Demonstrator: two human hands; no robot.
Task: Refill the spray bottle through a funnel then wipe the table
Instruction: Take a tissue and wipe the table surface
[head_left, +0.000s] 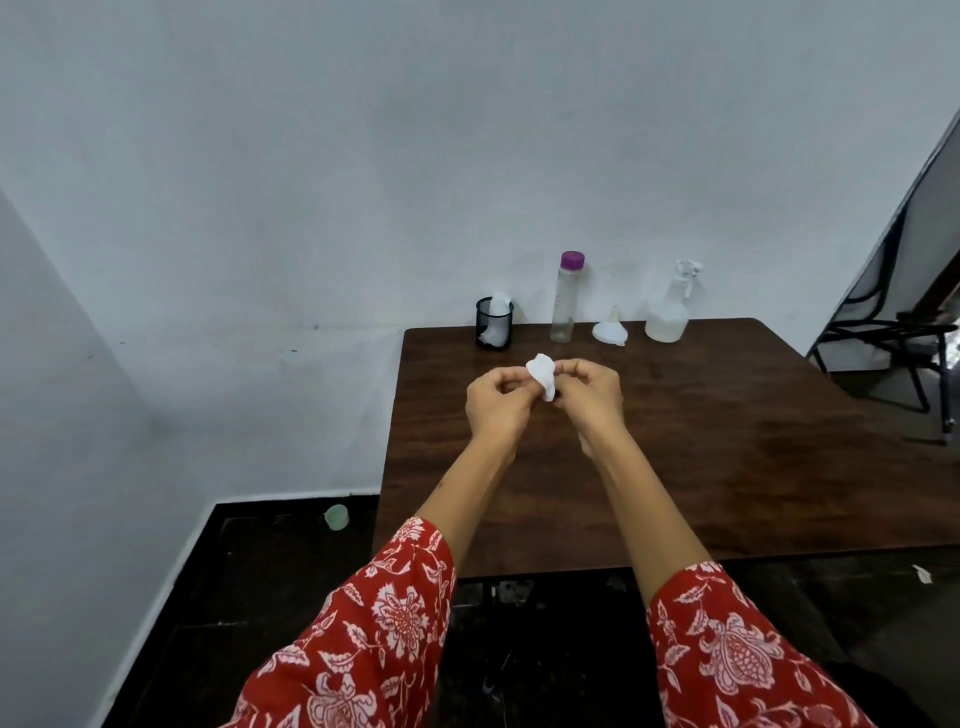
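A crumpled white tissue is held above the dark wooden table, pinched between my left hand and my right hand. At the table's far edge stands the clear spray bottle with its white trigger head on. A white funnel lies mouth-down just left of it. Further left is a tall clear bottle with a purple cap.
A black mesh cup holding white tissue stands at the table's far left corner. A small green cup lies on the dark floor by the wall. A black metal chair frame stands at the right.
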